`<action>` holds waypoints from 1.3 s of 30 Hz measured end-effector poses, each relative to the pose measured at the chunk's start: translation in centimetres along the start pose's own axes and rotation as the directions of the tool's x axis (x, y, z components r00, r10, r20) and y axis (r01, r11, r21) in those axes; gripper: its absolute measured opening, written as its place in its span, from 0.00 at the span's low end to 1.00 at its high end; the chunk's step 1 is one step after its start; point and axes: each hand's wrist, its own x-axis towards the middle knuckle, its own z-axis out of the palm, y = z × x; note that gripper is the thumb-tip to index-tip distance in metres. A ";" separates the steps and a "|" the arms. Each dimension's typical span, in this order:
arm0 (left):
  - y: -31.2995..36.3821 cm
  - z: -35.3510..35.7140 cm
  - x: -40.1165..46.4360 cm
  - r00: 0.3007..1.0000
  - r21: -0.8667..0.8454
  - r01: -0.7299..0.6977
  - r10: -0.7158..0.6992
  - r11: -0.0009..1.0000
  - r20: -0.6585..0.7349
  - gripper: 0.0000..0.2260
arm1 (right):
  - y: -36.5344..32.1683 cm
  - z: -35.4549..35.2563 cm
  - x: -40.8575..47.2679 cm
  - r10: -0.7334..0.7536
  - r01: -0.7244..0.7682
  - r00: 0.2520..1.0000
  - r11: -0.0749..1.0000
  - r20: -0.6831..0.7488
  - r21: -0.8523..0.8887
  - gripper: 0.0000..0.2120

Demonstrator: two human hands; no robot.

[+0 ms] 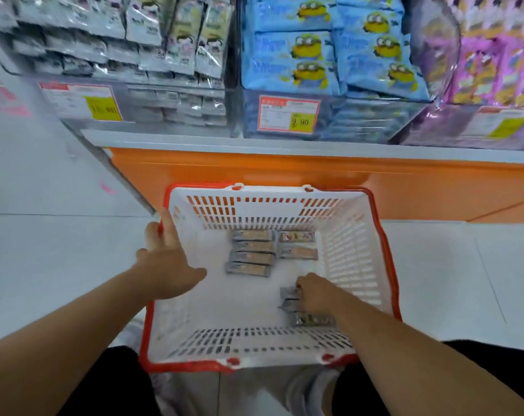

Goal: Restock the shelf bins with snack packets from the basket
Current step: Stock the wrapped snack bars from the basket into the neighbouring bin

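Note:
A white basket with a red rim (383, 235) stands on the floor below the shelf. Several small grey snack packets (251, 255) lie in rows on its bottom. My right hand (314, 292) reaches into the basket at the right and grips a few grey packets (289, 298) near the front. Another packet (311, 320) lies just below that hand. My left hand (167, 259) hovers over the basket's left edge with fingers spread, one finger near the rim. Above, clear shelf bins hold grey-white packets (170, 40), blue cartoon packets (329, 49) and purple packets (494, 61).
The shelf has a white ledge (254, 144) over an orange base panel (284, 175). Price labels (287, 115) are stuck on the bin fronts. White floor tiles (44, 250) lie on both sides of the basket. My knees show at the bottom edge.

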 end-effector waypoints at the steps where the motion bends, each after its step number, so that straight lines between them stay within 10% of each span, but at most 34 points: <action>1: -0.1 0.1 0.1 1.000 0.006 0.004 -0.004 1.000 0.004 0.65 | 0.0 0.6 0.4 0.007 -0.007 1.000 1.000 -0.021 -0.021 0.21; 13: 1.0 -1.9 -1.7 0.996 0.005 0.038 -0.038 0.999 0.083 0.60 | -4.5 -6.8 -3.5 -0.209 0.276 0.937 0.934 -0.279 0.227 0.11; 16: 2.3 -4.1 -3.0 0.999 0.126 0.021 -0.016 0.992 -0.039 0.48 | -8.1 -12.4 -8.2 -0.314 0.411 0.860 0.893 -0.402 0.181 0.08; 20: 4.9 -10.5 -5.1 0.980 -0.156 -0.170 0.184 0.973 0.079 0.20 | -11.8 -18.4 -14.7 -0.410 0.562 0.700 0.821 -0.585 0.098 0.18; 24: 6.9 -15.6 -10.1 0.855 -0.794 0.086 0.364 0.602 0.369 0.22 | -13.7 -21.7 -20.7 -0.472 0.655 0.496 0.755 -0.729 -0.043 0.20; 28: 7.4 -18.0 -12.8 0.879 -0.947 -0.018 0.456 0.321 0.138 0.12 | -13.6 -22.4 -25.0 -0.472 0.702 0.462 0.712 -0.751 -0.015 0.25; 39: 7.5 -19.4 -13.3 0.915 -0.952 -0.173 0.400 0.254 -0.059 0.15 | -14.6 -24.3 -26.4 -0.477 0.651 0.481 0.756 -0.735 -0.064 0.37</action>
